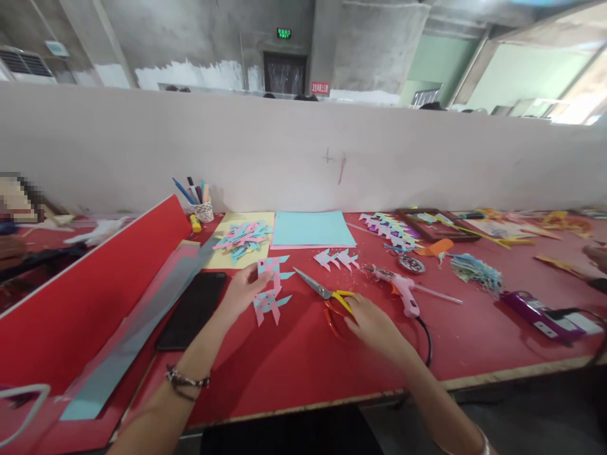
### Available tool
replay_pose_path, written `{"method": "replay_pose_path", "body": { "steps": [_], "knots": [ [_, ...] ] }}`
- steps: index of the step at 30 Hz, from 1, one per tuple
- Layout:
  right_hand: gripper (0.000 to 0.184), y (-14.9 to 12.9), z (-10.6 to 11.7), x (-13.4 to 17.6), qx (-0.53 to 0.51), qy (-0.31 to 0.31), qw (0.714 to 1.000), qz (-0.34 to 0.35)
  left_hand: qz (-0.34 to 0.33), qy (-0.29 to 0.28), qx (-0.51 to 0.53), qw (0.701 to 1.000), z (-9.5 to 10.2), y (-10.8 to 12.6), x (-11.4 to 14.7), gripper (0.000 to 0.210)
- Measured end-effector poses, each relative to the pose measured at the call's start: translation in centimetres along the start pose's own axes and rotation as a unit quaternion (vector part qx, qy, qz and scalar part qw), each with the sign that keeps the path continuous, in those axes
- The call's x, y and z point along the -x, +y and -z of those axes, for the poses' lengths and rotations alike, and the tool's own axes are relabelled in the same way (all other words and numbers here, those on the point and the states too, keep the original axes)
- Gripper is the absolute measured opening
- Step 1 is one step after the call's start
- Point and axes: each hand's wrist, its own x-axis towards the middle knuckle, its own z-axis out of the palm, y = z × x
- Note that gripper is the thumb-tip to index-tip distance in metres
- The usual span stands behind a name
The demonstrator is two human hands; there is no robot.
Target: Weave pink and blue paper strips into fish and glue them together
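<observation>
My left hand (243, 289) pinches a woven pink and blue paper fish (275, 265) between thumb and fingers, above the red table. Just below it is a second woven paper fish (269, 302), its strip ends spread out; whether the two are joined I cannot tell. My right hand (372, 321) has its fingers closed around the yellow handle of the scissors (327, 293). Their blades point up and left towards the paper fish. Behind the scissors lies a short row of similar paper fish (336, 259). A pink glue gun (403, 294) rests right of my right hand.
Paper strips (244, 237) are heaped on a yellow sheet (220, 256) beside blue sheets (310, 229). On the left are a black phone (192, 309) and a red board (104, 284). A purple power strip (540, 316) with a cable lies right. Another person's hand (595, 256) shows at the right edge.
</observation>
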Motion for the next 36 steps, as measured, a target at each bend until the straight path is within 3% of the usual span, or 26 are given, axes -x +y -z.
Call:
{"method": "replay_pose_path", "body": {
  "steps": [4, 11, 15, 19, 24, 28, 32, 36],
  "knots": [
    [0.049, 0.1, -0.3, 0.0, -0.084, 0.003, 0.996, 0.0, -0.009, 0.054, -0.022, 0.998, 0.6, -1.3, -0.8, 0.039],
    [0.014, 0.5, 1.2, -1.8, -0.138, -0.023, 0.99, -0.012, 0.023, 0.089, -0.011, 0.996, 1.8, -2.6, -0.7, 0.04],
    [0.02, 0.3, 2.0, -4.1, -0.147, 0.024, 0.988, -0.027, 0.026, 0.089, 0.004, 0.996, 1.7, -2.2, -0.5, 0.036],
    [0.025, -2.0, 3.0, -8.0, -0.145, 0.05, 0.988, -0.02, 0.029, 0.075, 0.025, 0.996, 1.4, -2.5, -0.6, 0.032],
    [0.045, -5.8, 2.6, -13.3, -0.127, 0.026, 0.992, 0.001, 0.04, 0.06, 0.054, 0.996, 1.0, -2.8, -0.8, 0.033],
    [0.032, -7.9, 1.4, -15.9, -0.084, 0.017, 0.996, -0.022, 0.046, 0.051, 0.079, 0.994, 0.8, -2.8, -0.7, 0.037],
    [0.031, -8.8, 1.0, -16.4, -0.041, 0.014, 0.999, -0.025, 0.066, 0.041, 0.146, 0.986, 0.5, -2.8, -0.6, 0.038],
    [0.027, -7.2, 2.6, -14.3, -0.006, 0.002, 1.0, -0.009, 0.101, 0.055, 0.25, 0.961, 0.0, -3.1, -0.7, 0.035]
  ]
}}
